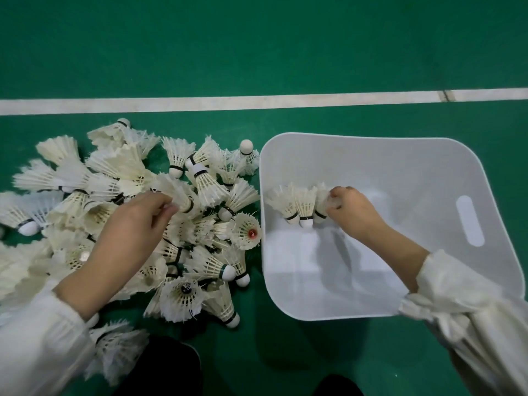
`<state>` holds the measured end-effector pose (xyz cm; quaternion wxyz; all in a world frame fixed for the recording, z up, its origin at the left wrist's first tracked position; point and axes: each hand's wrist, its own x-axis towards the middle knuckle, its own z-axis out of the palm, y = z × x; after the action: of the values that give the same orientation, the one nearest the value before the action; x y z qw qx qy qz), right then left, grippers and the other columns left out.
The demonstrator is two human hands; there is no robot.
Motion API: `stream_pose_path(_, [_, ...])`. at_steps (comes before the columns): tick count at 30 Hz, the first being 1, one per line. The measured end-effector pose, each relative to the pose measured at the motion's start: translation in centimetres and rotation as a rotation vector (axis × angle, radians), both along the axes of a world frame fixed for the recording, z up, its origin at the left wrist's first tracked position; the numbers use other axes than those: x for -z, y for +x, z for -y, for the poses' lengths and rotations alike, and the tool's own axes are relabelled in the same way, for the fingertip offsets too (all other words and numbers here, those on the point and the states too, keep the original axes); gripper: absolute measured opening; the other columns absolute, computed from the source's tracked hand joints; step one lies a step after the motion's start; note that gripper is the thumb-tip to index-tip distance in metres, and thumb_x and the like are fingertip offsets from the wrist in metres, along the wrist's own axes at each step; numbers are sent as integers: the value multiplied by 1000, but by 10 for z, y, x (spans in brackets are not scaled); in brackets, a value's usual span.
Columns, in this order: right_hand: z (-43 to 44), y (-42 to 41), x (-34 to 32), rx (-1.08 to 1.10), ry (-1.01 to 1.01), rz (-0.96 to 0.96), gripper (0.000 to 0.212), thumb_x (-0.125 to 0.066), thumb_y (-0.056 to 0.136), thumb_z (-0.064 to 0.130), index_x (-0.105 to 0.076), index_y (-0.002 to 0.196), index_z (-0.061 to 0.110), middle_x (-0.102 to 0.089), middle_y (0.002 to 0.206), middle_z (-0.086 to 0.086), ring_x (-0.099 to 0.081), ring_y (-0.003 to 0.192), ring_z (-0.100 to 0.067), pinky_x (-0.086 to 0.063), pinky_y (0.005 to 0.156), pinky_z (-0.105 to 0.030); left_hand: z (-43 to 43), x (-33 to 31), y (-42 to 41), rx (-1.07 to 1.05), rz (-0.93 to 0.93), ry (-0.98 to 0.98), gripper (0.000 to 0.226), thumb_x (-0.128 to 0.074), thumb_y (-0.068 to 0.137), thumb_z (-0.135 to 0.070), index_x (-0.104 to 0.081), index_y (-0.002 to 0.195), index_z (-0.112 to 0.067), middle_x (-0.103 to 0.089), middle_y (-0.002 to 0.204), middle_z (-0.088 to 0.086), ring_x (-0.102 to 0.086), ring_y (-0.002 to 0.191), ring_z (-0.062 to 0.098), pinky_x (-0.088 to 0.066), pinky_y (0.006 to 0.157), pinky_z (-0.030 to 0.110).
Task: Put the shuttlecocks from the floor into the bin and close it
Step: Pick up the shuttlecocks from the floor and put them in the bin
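Note:
A big pile of white feather shuttlecocks (pixel 123 212) lies on the green floor at the left. A white plastic bin (pixel 428 178) stands open at the right, its inside bare. My left hand (pixel 134 227) rests over the pile and pinches one shuttlecock (pixel 178 195) by its cork end. My right hand (pixel 353 211) reaches inside the bin near its left wall, gripping three shuttlecocks (pixel 300 202) side by side, corks pointing down. No lid is in view.
A white court line (pixel 257 101) runs across the floor beyond the pile and the bin. The bin has a slot handle (pixel 470 221) in its right wall. My dark-clothed knees (pixel 171 367) are at the bottom edge, close to the nearest shuttlecocks.

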<state>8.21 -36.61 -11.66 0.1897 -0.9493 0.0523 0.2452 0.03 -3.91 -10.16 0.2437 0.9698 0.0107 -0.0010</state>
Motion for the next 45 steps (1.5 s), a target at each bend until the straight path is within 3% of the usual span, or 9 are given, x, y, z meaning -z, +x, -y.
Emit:
stream_pose_path(8, [-14,-15,-53,-129,-117,119,38,-48,89,17,-45,127,19,-45,129,-5,-59,94,-29,-42,78,-32,-4,-18,-3,-115,30,-95,15,-68,81,-20,-66,79,-6,-65,76,1,-56,69,16,-36,61,11])
stream_pose_path(13, [-94,-51,-132,-494,259,316,26,-50,91,16,-56,116,19,-51,119,5,-57,87,-13,-46,82,-29,-16,-34,-13,-128,33,-115,16,-59,88,-17,-66,97,-6,-64,89,5,-51,77,15,-30,64,23])
stream_pose_path(17, [-173,-90,-130,-765,321,288,53,-51,87,3,-37,136,17,-33,142,0,-56,106,-21,-51,85,-37,-28,-48,-31,-113,-19,-151,8,-57,90,-16,-64,94,-15,-63,84,1,-52,68,11,-33,57,17])
stream_pose_path(20, [-209,-108,-93,-735,322,268,68,-50,86,-1,-19,142,21,-15,152,1,-52,113,-28,-52,79,-41,-31,-53,-46,-97,-79,-234,13,-60,85,-9,-66,95,-16,-65,85,-2,-58,75,10,-40,65,8])
stream_pose_path(23, [-214,-117,-64,-634,356,207,65,-46,88,1,-18,142,21,-36,138,-3,-56,104,-28,-50,75,-40,-30,-44,-56,-49,-161,-320,16,-63,82,-2,-69,92,-14,-67,85,-5,-60,75,2,-46,72,9])
stream_pose_path(28, [-195,-109,-38,-443,278,194,10,-50,93,18,-51,101,12,-47,95,-1,-50,83,-22,-37,67,-32,-23,-26,-51,16,-46,-413,13,-60,88,-16,-66,99,-15,-63,97,-8,-57,90,1,-48,78,14])
stream_pose_path(37, [-176,-100,-25,-308,46,235,11,-50,86,2,-49,89,13,-53,95,-3,-51,87,-25,-44,69,-37,-10,26,10,203,-66,-9,38,-54,91,-14,-51,128,-10,-54,128,5,-48,117,19,-33,101,27])
stream_pose_path(41, [-179,-102,-11,-261,82,202,26,-46,87,-4,-34,79,18,-43,81,2,-44,77,-21,-35,64,-34,-9,44,4,211,-57,150,23,-54,90,-20,-60,111,-11,-62,110,5,-55,99,21,-48,83,36])
stream_pose_path(45, [-181,-98,-10,-241,120,202,17,-43,90,3,-38,81,17,-46,78,0,-45,74,-22,-36,63,-34,-15,38,-5,122,27,14,13,-53,91,-18,-64,97,-12,-64,93,1,-56,88,18,-47,69,32])
